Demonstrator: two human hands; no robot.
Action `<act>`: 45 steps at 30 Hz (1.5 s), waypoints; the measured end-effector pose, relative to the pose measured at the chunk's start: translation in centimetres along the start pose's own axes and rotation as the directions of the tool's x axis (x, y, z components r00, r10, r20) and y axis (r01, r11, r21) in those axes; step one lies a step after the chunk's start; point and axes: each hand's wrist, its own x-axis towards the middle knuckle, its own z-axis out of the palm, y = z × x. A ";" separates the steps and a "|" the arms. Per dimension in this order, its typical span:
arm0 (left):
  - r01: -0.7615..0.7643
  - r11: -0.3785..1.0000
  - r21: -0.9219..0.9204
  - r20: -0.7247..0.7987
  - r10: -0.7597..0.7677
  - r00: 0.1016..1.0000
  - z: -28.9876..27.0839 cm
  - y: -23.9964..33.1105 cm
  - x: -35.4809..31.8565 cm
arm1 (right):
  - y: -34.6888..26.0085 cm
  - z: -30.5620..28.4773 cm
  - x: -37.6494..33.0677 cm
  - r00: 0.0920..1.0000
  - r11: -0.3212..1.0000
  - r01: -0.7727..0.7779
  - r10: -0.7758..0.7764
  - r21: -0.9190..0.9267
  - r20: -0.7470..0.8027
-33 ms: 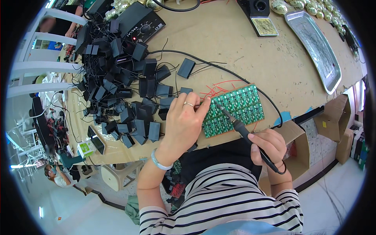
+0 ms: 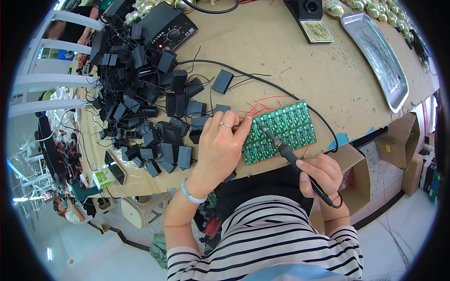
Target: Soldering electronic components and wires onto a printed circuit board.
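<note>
A green panel of circuit boards (image 2: 281, 133) lies on the table in front of me, with rows of small parts and pads. Thin red wires (image 2: 253, 109) stick out past its far left edge. My right hand (image 2: 322, 174) grips a soldering iron (image 2: 291, 157) by its dark handle, and the tip meets the panel near its upper left corner. Close to that tip, my left hand (image 2: 222, 143) pinches thumb and finger together at the panel's corner, beside the red wires. Whatever lies between those fingertips is hidden.
Many black boxes with leads (image 2: 176, 103) are heaped on the left. Behind them stands a black soldering station (image 2: 169, 29), its cable curving round the panel. An iron stand with a sponge (image 2: 317, 32) and a metal tray (image 2: 375, 58) are at far right. Cardboard boxes (image 2: 356, 173) stand below the edge.
</note>
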 end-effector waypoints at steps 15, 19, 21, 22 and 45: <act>-0.008 0.996 0.094 0.048 0.004 0.999 0.0 0.6 -0.2 | -0.2 0.1 0.6 0.985 0.988 0.152 -0.150 -0.024 0.085; -0.015 0.993 0.120 0.052 0.009 0.999 0.1 0.8 -0.4 | -1.0 -0.8 0.1 0.996 0.997 0.071 -0.071 0.002 0.044; -0.021 0.991 0.131 0.070 0.012 0.997 0.0 0.8 -0.4 | -1.2 -1.3 0.1 0.998 0.998 0.060 -0.060 -0.002 0.026; -0.023 0.991 0.131 0.069 0.014 0.998 0.0 0.8 -0.4 | -1.2 -1.5 0.0 0.999 0.999 0.048 -0.048 -0.015 0.004; 0.267 0.926 -0.266 -0.588 -0.376 0.717 -1.7 0.6 1.0 | -1.2 -2.3 -1.3 0.996 0.999 0.013 -0.016 -0.032 -0.089</act>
